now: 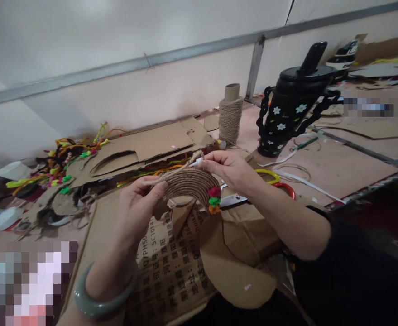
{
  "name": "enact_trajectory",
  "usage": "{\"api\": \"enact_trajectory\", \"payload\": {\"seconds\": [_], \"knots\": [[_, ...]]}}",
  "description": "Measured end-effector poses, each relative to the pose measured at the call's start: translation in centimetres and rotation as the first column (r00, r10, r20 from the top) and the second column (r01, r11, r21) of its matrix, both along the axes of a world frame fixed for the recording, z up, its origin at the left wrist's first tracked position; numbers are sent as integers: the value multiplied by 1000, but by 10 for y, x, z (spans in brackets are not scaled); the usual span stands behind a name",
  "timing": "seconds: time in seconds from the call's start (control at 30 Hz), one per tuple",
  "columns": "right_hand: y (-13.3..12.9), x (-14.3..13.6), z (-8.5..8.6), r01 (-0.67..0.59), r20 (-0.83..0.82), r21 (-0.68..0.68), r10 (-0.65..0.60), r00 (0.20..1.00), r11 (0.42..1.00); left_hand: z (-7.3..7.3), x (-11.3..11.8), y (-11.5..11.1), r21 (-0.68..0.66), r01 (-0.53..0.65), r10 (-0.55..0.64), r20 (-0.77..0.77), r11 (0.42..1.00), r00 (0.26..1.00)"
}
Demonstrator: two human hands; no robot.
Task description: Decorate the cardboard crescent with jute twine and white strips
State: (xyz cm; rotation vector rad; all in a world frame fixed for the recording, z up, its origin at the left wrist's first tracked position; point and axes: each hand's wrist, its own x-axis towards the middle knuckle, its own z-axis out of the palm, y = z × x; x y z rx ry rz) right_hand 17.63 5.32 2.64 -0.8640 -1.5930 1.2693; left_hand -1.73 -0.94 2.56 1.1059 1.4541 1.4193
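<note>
My left hand (138, 203) grips the left end of a curved cardboard piece wrapped in jute twine (191, 184), held above the table. Small red, green and orange pompoms (214, 199) sit on its right end. My right hand (226, 168) pinches the loose twine strand (194, 158) at the top of the arch. A grey-green bangle (100, 304) is on my left wrist.
A spool of jute twine (230, 118) stands behind the hands, a black flowered tumbler (289, 113) to its right. Scissors with yellow and red handles (276, 181) lie under my right wrist. Cardboard sheets (144, 147) and colourful pipe cleaners (63, 158) lie at left.
</note>
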Motion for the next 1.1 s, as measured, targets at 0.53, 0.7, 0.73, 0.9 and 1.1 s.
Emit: {"api": "enact_trajectory", "payload": {"seconds": [0.53, 0.7, 0.73, 0.9, 1.1], "knots": [[4, 0, -3, -51, 132, 53, 44, 990, 997, 31, 0, -3, 212, -29, 98, -321, 977, 942], [6, 2, -4, -116, 150, 86, 103, 983, 989, 78, 9, 8, 259, 67, -19, -183, 963, 983], [6, 2, -4, -123, 145, 89, 109, 983, 988, 86, 10, 11, 261, 82, -40, -161, 962, 986], [6, 6, -7, -109, 116, 146, 92, 989, 983, 108, 9, 13, 210, 273, -255, -111, 939, 961], [6, 9, -9, -98, 81, 200, 83, 993, 975, 121, 14, 2, 180, 257, -196, -297, 950, 935]]}}
